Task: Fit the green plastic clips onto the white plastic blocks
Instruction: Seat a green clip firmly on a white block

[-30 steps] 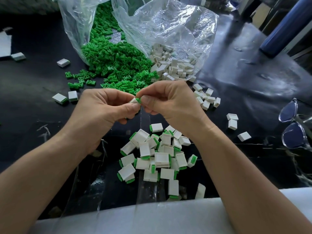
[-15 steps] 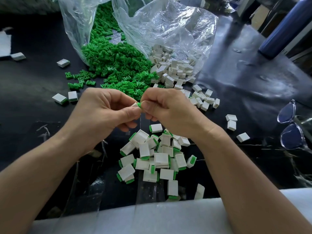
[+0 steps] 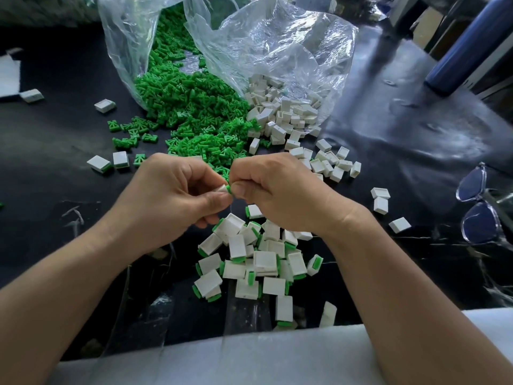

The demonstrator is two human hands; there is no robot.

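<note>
Plastic bag (image 3: 125, 51) spills green clips (image 3: 194, 101); another, seemingly separate, white blocks (image 3: 286, 112).

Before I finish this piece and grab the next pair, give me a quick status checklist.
1. White block gripped by left hand: ok.
2. Green clip pinched by right hand, touching the block: ok.
3. Clip fully seated: cannot tell, fingers hide the joint.
4. Loose green clips close ahead: ok.
5. Empty white blocks close ahead: ok.
6. Finished pile beneath the hands: ok.
</note>
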